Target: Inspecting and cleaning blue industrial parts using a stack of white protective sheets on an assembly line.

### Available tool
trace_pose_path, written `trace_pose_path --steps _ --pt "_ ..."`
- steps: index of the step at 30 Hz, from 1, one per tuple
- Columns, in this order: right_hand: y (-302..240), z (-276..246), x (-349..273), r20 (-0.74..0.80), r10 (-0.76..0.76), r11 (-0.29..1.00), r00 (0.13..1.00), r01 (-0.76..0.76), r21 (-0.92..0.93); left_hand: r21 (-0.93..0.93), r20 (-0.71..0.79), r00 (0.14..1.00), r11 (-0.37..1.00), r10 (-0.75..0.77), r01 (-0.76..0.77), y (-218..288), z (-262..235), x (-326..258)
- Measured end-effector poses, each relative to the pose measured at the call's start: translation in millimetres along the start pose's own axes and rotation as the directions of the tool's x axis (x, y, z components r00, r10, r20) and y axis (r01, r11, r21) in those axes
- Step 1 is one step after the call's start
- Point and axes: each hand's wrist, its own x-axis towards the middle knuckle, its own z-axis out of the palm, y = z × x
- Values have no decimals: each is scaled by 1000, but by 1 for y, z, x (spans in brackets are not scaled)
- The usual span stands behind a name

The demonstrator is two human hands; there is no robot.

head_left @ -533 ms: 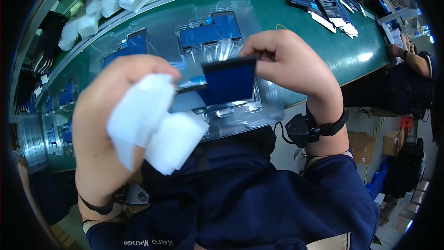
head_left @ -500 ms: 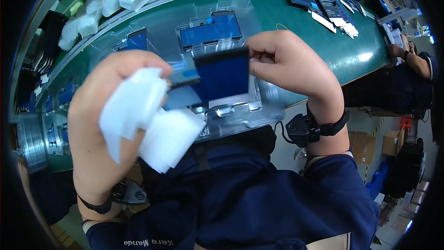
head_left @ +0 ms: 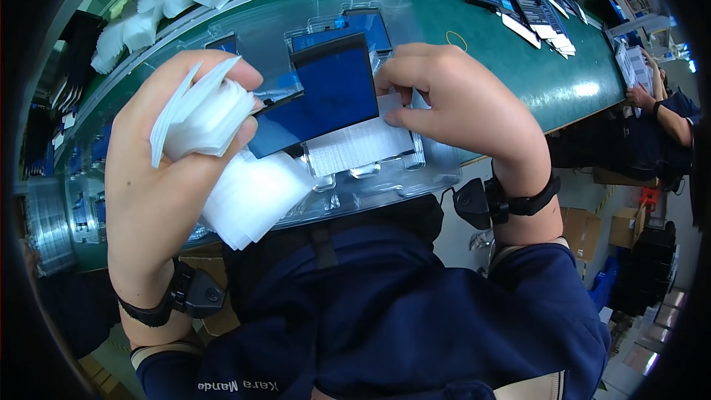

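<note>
One head-worn fisheye view is showing the whole scene; it is looking steeply down from above the person's chest, so the dark blue jacket (head_left: 385, 311) is filling the lower middle; both forearms are entering from the lower edge, with the left hand (head_left: 167, 170) and the right hand (head_left: 459, 104) sitting very near the lens and looming large; the view is facing forward over the green tabletop (head_left: 518, 59), whose straight edge is bending into an arc toward the rim; the far right is reaching a co-worker's hand (head_left: 638, 96) at the same tabletop; a black border is ringing the picture; no second view is sharing the scene.
</note>
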Motion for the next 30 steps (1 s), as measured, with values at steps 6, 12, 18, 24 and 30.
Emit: trace_pose_path --steps 6,12,18,24,30 --pt "-15 -8 -8 48 234 970 971 -236 49 -43 76 997 999 7 -3 1 6 9" --pt "-7 -8 -5 -19 258 960 966 -255 115 -48 100 995 999 9 -4 1 8 16" --pt "-3 -4 -5 0 289 945 957 -286 161 -86 78 996 996 -32 38 -5 6 20" --pt "2 -2 1 -51 183 972 982 -173 160 -45 127 992 999 -26 32 -7 4 19" --pt "11 -9 7 100 62 973 993 -82 217 -25 70 996 998 -64 66 -9 -7 17"
